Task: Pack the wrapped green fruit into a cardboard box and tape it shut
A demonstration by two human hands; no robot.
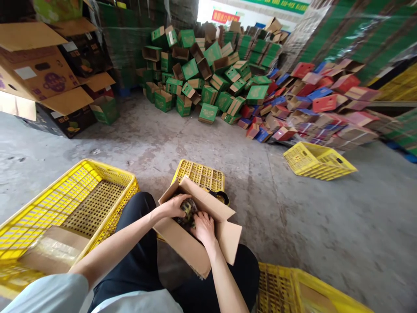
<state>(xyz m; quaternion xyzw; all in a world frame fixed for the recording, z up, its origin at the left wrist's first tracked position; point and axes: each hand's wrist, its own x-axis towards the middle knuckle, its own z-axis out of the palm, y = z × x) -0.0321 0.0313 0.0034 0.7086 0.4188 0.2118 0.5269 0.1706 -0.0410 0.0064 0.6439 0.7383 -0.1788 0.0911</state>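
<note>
While the person sits with knees apart, an open brown cardboard box with upright, spread flaps (pixel 184 245) stands tilted between the legs, close by a yellow plastic lattice crate (pixel 200 173) just beyond it. Inside the box, near its far left end, is a dark, yellow-flecked packet in shiny clear wrapping (pixel 188 207); what the wrapping holds is too blurred to tell. The left hand (pixel 177 206) has its thumb and fingers closed around the upper left side of this packet, gripping it. The right hand (pixel 204 226) reaches in from the near right, its fingers bent down among the contents just beside the packet; whether it grips anything cannot be told, since the fingertips are hidden. A black, ring-shaped object (pixel 223 197) lies behind the box's far flap, at the crate's near right corner. To the left stands a large yellow slatted plastic basket (pixel 114 219) with a flattish brown cardboard piece under shiny tape (pixel 55 250) inside. Farther off, on the grey concrete floor (pixel 254 174), lie a heap of green cardboard cartons (pixel 208 111) and, to its right, a heap of red and blue cartons (pixel 324 103).
</note>
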